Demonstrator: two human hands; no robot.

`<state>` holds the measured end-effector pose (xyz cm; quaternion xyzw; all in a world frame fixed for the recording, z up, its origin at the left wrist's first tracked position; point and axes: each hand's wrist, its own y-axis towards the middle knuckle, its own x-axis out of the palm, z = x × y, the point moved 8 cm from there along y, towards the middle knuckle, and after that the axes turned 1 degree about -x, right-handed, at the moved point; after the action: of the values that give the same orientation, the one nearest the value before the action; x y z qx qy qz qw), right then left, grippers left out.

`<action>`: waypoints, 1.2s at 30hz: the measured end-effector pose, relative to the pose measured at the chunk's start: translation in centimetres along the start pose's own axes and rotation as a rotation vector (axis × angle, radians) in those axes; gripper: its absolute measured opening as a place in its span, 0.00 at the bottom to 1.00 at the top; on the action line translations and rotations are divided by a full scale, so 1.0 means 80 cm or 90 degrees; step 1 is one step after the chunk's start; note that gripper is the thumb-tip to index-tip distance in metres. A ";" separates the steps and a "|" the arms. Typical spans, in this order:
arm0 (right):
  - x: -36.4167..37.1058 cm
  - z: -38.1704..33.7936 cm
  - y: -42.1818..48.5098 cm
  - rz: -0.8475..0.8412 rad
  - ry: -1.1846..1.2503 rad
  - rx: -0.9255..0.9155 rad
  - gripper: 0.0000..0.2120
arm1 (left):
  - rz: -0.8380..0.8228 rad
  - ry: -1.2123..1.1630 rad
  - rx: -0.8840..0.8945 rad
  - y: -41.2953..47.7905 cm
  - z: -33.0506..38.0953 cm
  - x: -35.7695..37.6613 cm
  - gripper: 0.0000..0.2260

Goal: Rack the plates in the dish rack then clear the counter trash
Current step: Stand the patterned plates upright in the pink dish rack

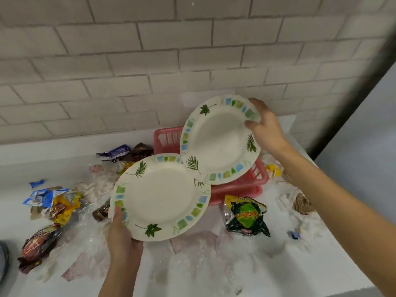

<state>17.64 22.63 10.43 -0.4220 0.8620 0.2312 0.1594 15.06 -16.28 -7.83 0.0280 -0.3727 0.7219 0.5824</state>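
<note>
Your left hand (122, 236) grips the nearer paper plate (159, 197) at its near-left rim, with the thumb lying on top of the rim and the fingers curled underneath. The plate is held almost level above the counter. Your right hand (264, 125) pinches the second paper plate (218, 140) at its far-right rim, thumb on the face and fingers behind, so it tilts up toward you. Both plates are white, with green leaves and blue and green squares round the border, and their rims overlap where they meet. The tilted plate hangs over the pink plastic dish rack (240, 187), which stands against the back of the counter. The plates hide most of its inside, so you cannot tell what it holds. The white counter (321, 264) is strewn with trash: a green-and-black snack bag (246, 215) just in front of the rack, a blue wrapper (42, 197) and a yellow wrapper (64, 207) to the left, a dark red wrapper (38, 245) nearer the left edge, a purple wrapper (115, 151) at the back, and crumpled clear plastic film (203, 254) below the plates. A pale tiled wall (150, 50) rises behind.
</note>
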 end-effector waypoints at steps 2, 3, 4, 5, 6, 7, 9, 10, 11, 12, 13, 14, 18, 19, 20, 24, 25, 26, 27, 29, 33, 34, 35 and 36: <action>-0.023 -0.011 0.014 0.034 -0.051 -0.027 0.30 | -0.002 0.006 -0.002 0.004 -0.005 0.004 0.06; -0.035 -0.016 0.020 0.049 -0.076 -0.040 0.31 | -0.003 0.008 -0.005 0.004 -0.008 0.008 0.06; -0.045 -0.018 0.025 0.061 -0.106 -0.050 0.31 | -0.004 0.015 -0.004 0.004 -0.010 0.011 0.06; -0.054 -0.018 0.029 0.071 -0.140 -0.056 0.31 | -0.011 0.020 -0.001 0.004 -0.011 0.015 0.06; -0.061 -0.018 0.032 0.079 -0.174 -0.060 0.31 | -0.016 0.027 0.003 0.004 -0.013 0.018 0.07; -0.067 -0.017 0.036 0.085 -0.207 -0.063 0.31 | -0.018 0.032 0.003 0.003 -0.014 0.021 0.07; -0.072 -0.012 0.044 0.088 -0.264 -0.064 0.31 | -0.014 0.039 0.006 0.004 -0.017 0.022 0.07; -0.071 -0.008 0.048 0.082 -0.289 -0.058 0.32 | -0.011 0.038 0.004 0.005 -0.019 0.022 0.07; -0.068 -0.002 0.053 0.072 -0.314 -0.046 0.32 | -0.012 0.038 -0.003 0.006 -0.022 0.022 0.08; -0.064 0.003 0.056 0.059 -0.336 -0.031 0.33 | -0.015 0.038 -0.011 0.007 -0.026 0.023 0.08; -0.060 0.007 0.058 0.045 -0.354 -0.017 0.33 | -0.017 0.036 -0.017 0.007 -0.030 0.024 0.09; -0.055 0.010 0.060 0.031 -0.369 -0.011 0.34 | -0.021 0.033 -0.023 0.008 -0.033 0.026 0.09; -0.030 0.018 0.064 -0.026 -0.431 -0.003 0.36 | -0.017 0.023 -0.040 0.008 -0.041 0.033 0.09; -0.023 0.020 0.064 -0.037 -0.450 0.004 0.36 | -0.017 0.023 -0.039 0.008 -0.042 0.033 0.09; -0.017 0.023 0.064 -0.046 -0.468 0.011 0.37 | -0.019 0.025 -0.037 0.009 -0.042 0.032 0.09; 0.003 0.036 0.059 -0.076 -0.509 0.029 0.37 | -0.020 0.037 -0.028 0.009 -0.041 0.029 0.08; 0.006 0.039 0.058 -0.079 -0.515 0.032 0.37 | -0.022 0.040 -0.028 0.009 -0.041 0.030 0.09; 0.009 0.043 0.057 -0.083 -0.519 0.035 0.37 | -0.022 0.040 -0.030 0.008 -0.041 0.030 0.11; 0.013 0.047 0.056 -0.088 -0.521 0.038 0.37 | -0.022 0.035 -0.033 0.008 -0.041 0.029 0.12; 0.022 0.055 0.055 -0.097 -0.516 0.048 0.37 | -0.022 0.020 -0.036 0.012 -0.042 0.027 0.14; 0.032 0.063 0.054 -0.110 -0.511 0.052 0.38 | -0.018 0.023 -0.049 0.018 -0.050 0.023 0.12; 0.033 0.062 0.055 -0.108 -0.513 0.049 0.38 | -0.021 0.029 -0.051 0.017 -0.050 0.023 0.10; 0.033 0.061 0.056 -0.107 -0.515 0.045 0.38 | -0.022 0.035 -0.052 0.017 -0.051 0.023 0.08; 0.034 0.061 0.055 -0.106 -0.518 0.043 0.38 | -0.018 0.042 -0.052 0.017 -0.052 0.021 0.08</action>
<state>12.88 25.83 6.24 -0.3586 0.6988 0.3371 0.5191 14.98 -12.58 -10.69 -0.0140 -0.3819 0.6986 0.6049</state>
